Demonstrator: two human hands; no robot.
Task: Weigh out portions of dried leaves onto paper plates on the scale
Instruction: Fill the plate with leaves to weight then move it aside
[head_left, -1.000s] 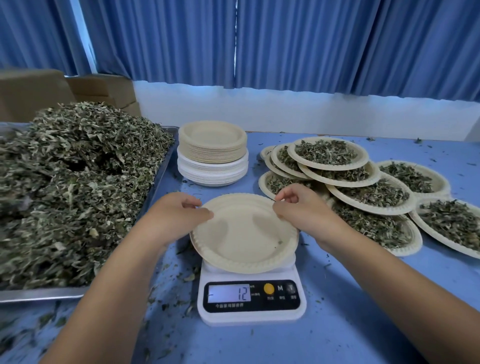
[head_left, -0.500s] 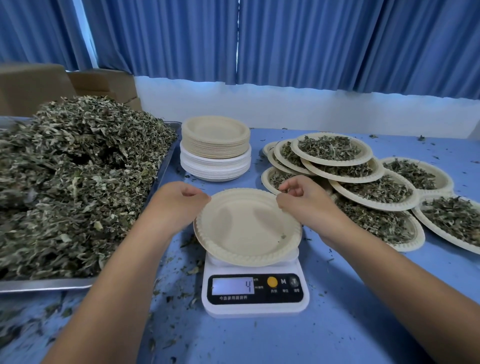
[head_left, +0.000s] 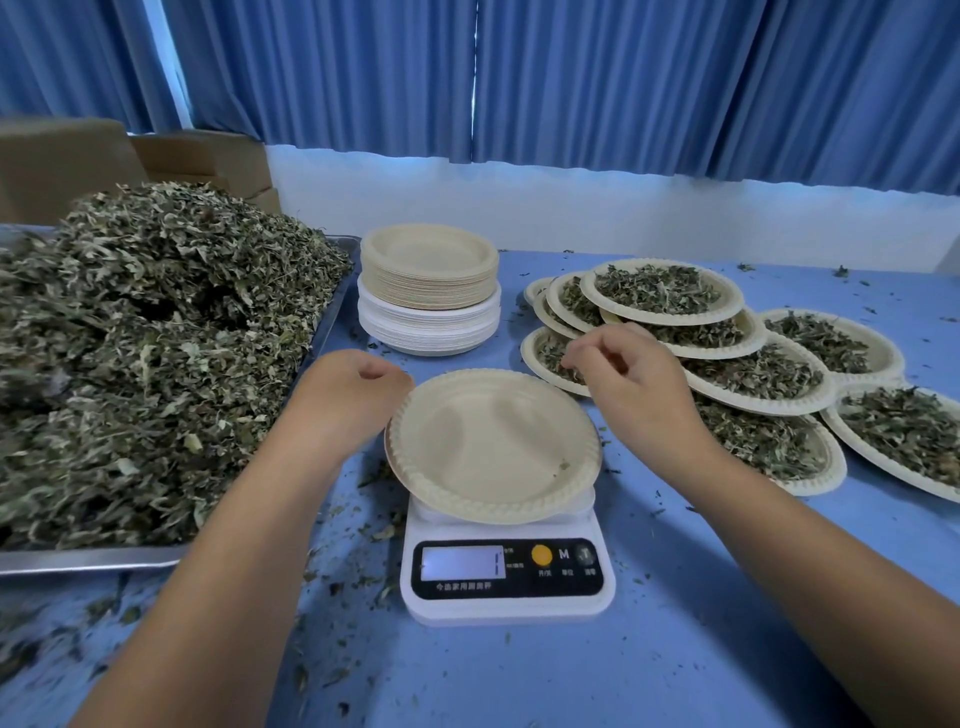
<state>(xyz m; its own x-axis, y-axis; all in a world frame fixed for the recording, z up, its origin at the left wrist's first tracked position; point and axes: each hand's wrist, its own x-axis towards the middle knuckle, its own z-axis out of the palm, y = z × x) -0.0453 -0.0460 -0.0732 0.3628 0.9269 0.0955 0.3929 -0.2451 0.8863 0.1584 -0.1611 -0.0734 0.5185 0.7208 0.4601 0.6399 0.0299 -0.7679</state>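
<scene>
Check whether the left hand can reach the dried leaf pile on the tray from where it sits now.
Probably yes. The left hand sits beside the plate on the scale, and the leaf pile lies just to its left, heaped above the tray rim, with nothing between.

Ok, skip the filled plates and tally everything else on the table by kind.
Scale: 1
Tray of leaves: 1
Tan stack: 1
White stack: 1
Empty plate: 1
Total: 5

One scale (head_left: 506, 608), one tray (head_left: 93, 558), two hands (head_left: 353, 400) (head_left: 628, 389)
</scene>
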